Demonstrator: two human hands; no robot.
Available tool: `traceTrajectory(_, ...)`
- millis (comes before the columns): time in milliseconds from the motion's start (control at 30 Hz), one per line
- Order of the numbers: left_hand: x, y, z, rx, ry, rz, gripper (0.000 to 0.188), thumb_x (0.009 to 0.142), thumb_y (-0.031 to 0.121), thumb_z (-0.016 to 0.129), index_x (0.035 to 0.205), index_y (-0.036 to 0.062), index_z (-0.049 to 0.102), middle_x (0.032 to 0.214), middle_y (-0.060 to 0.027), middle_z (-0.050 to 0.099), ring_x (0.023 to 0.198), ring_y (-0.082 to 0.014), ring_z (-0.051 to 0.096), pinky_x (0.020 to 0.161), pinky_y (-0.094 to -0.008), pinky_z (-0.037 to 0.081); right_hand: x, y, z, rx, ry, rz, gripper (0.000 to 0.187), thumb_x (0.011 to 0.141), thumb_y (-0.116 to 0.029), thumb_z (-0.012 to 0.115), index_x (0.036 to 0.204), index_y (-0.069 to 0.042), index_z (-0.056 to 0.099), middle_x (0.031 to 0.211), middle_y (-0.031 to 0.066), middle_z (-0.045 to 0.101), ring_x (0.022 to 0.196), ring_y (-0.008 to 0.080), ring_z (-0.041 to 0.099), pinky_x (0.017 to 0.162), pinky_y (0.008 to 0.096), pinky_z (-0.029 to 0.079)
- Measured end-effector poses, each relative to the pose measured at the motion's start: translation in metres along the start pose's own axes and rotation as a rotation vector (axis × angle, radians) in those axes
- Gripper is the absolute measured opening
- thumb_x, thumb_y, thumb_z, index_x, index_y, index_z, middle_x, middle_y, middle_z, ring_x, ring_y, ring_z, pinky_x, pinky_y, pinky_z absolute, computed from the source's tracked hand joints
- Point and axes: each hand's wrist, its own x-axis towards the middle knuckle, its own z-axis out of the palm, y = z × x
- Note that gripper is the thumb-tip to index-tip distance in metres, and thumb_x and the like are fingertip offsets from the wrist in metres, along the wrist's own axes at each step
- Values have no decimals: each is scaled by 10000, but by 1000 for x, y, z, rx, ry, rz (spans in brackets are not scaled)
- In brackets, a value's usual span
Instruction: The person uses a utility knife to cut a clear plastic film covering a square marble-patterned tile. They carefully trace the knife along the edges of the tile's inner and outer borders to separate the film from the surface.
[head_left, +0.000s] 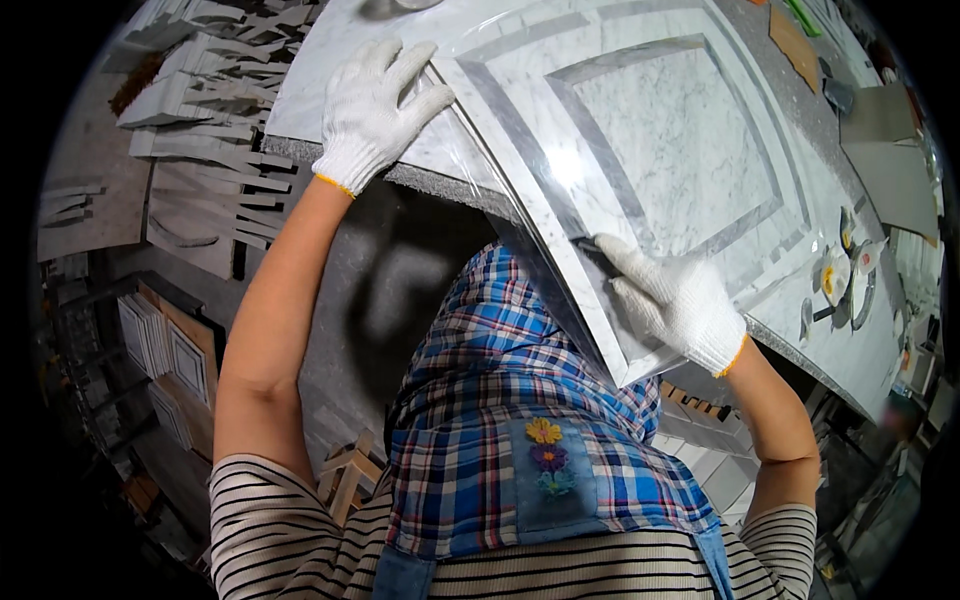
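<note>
A white marble panel (670, 150) with grey inlaid bands lies slanted on a marble-topped table (300, 105), one corner jutting past the near edge toward my apron. My left hand (368, 115), in a white knit glove, rests at the panel's upper left edge with fingers apart, the thumb and index tips meeting that edge. Over the panel's near corner, my gloved right hand (680, 305) has its index finger stretched along the surface and the other fingers curled. A small dark, thin piece (584, 243) shows at its index fingertip; its kind is unclear, and the palm is hidden.
On the right of the table sit small round containers (835, 275) and a curved dark tool (862, 300). Stacked stone strips (225, 110) stand at the left. Framed sample panels (185, 360) lean lower left, near a wooden stool (348, 475). A cardboard piece (793, 48) lies at the far right.
</note>
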Motion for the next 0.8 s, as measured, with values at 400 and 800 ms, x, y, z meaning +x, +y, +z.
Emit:
traceTrajectory(400,-1,-1,2,26,-8,1,608,924,573,670,1422,226,648,1430,-191,599,1277,-363,587,1081,-471,428,7,-4,0,-166,86,-43,480,920,-195,725,1397,-163,674,513,73,514,431,239,572,460,373,459)
traceTrajectory(800,-2,-7,9,30,90,59,628,897,610,669,1367,194,680,1334,-200,639,1187,-377,614,1024,-488,471,-6,3,-4,-199,51,-120,534,897,-173,736,1425,-180,655,539,70,527,428,230,558,443,369,442)
